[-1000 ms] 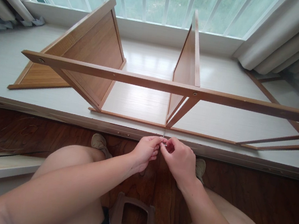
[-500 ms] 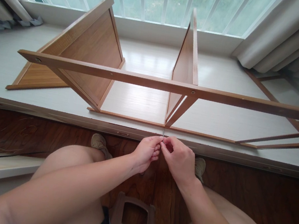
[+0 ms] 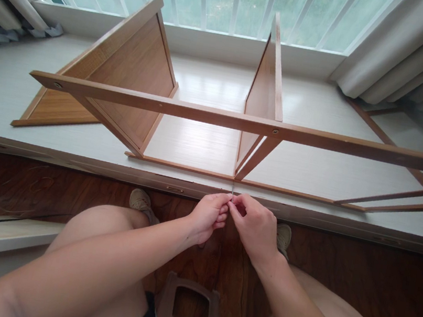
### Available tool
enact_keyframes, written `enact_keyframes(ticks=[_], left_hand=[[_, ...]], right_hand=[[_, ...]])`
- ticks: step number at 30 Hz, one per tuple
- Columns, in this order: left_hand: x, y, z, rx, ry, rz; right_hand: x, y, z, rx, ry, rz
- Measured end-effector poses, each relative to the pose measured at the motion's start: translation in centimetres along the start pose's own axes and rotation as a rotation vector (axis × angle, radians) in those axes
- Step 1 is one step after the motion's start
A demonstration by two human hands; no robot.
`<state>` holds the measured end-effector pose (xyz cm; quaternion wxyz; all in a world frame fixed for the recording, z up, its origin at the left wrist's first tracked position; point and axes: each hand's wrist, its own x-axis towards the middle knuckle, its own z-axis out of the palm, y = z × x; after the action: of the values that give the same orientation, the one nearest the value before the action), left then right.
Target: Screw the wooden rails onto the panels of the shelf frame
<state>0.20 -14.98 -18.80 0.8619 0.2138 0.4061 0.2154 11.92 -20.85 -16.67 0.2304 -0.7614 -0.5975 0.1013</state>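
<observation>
A wooden shelf frame [image 3: 218, 115] lies on its side on a white window ledge, with two panels standing up between its rails. From the lower rail [image 3: 190, 168], at the foot of the middle panel [image 3: 267, 77], a thin metal hex key [image 3: 233, 187] sticks out toward me. My left hand [image 3: 209, 214] is closed, thumb and forefinger pinching the key. Opposite it, my right hand [image 3: 253, 223] pinches the same spot with its fingertips. The key's near end is hidden by my fingers.
Another wooden panel [image 3: 60, 108] lies at the left under the frame. Thin crossbars [image 3: 408, 196] span the frame at the right. Curtains [image 3: 398, 54] hang beside the barred window. Between my legs stands a brown stool [image 3: 168, 300] on the dark wood floor.
The view has shifted very slightly. Both hands stay at the same joint, still pinching the hex key, with hardly any visible movement.
</observation>
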Motion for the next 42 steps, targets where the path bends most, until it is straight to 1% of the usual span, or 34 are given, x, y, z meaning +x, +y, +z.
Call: enact_keyframes(ticks=[10,19,25,29,31,35,37,40,42], left_hand=[[0.01,0.21,0.19,-0.011,0.023,0.001],[0.21,0.31,0.01,-0.029,0.015,-0.003],[0.23,0.43,0.05,-0.022,0.017,0.006],[0.11,0.60,0.16,-0.016,0.019,0.002],[0.07,0.65,0.17,-0.016,0.013,-0.001],[0.03,0.63,0.16,-0.008,0.012,0.012],[0.05,0.62,0.16,-0.001,0.017,0.013],[0.17,0.66,0.12,0.011,0.032,0.009],[0.25,0.70,0.08,0.019,0.042,0.008]], right_hand=[[0.12,0.06,0.22,-0.022,-0.006,-0.037],[0.04,0.42,0.26,0.082,0.064,-0.117],[0.11,0.57,0.28,0.067,0.081,-0.115],[0.19,0.57,0.13,-0.006,0.083,-0.087],[0.25,0.57,0.03,-0.043,0.070,-0.058],[0.39,0.58,0.12,-0.070,-0.003,-0.013],[0.42,0.57,0.32,-0.004,-0.059,0.011],[0.42,0.51,0.61,0.177,-0.144,0.050],[0.42,0.42,0.69,0.247,-0.167,0.073]])
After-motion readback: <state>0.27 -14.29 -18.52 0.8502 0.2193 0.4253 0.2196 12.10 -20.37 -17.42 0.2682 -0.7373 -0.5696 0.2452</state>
